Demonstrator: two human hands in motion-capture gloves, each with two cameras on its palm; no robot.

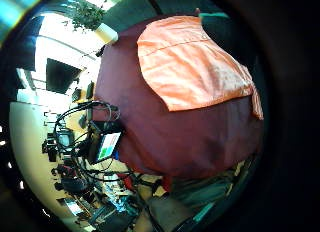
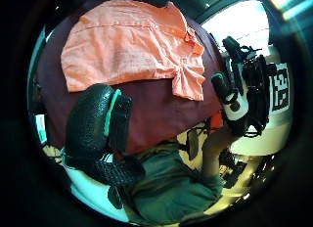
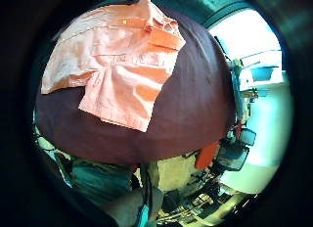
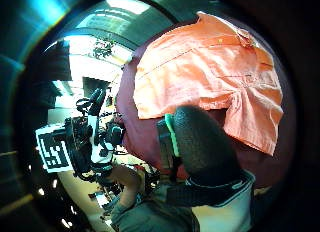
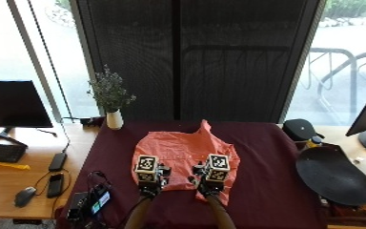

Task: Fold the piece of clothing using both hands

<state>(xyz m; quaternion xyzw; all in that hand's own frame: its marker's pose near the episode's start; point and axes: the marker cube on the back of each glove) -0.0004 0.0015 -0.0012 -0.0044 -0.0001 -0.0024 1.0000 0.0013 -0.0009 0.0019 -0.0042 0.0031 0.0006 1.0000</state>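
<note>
The orange shirt lies spread at the table's middle. Both hands, left hand and right hand, hover over its near hem; whether their fingers are spread cannot be told. Each should pinch a hem corner evenly.

A salmon-orange short-sleeved button-up shirt of thin woven cloth lies spread flat on the dark maroon tablecloth, near the middle of the table. Its collar points toward the far edge. One short sleeve is folded in across the body, its hem lying toward the near side.
</note>
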